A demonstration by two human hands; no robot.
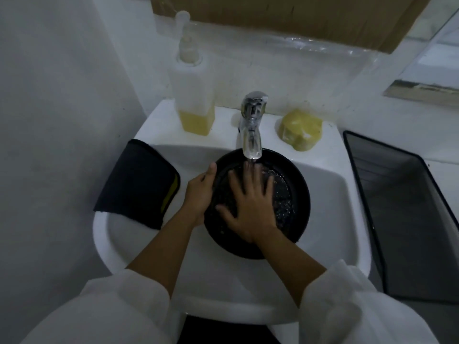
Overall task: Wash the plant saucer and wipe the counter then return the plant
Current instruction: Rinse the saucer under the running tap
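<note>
A round black plant saucer point(298, 207) lies in the white sink point(330, 194) under the chrome tap point(252, 125), and water runs onto it. My left hand point(198, 192) grips the saucer's left rim, thumb over the edge. My right hand point(250, 202) lies flat inside the saucer with fingers spread, fingertips under the stream. The plant is not in view.
A dark folded cloth point(139, 184) with a yellow edge hangs over the sink's left rim. A soap dispenser point(193, 95) with yellow liquid stands behind left of the tap, a yellow sponge point(300, 129) behind right. A black mesh bin point(407, 212) stands right of the sink.
</note>
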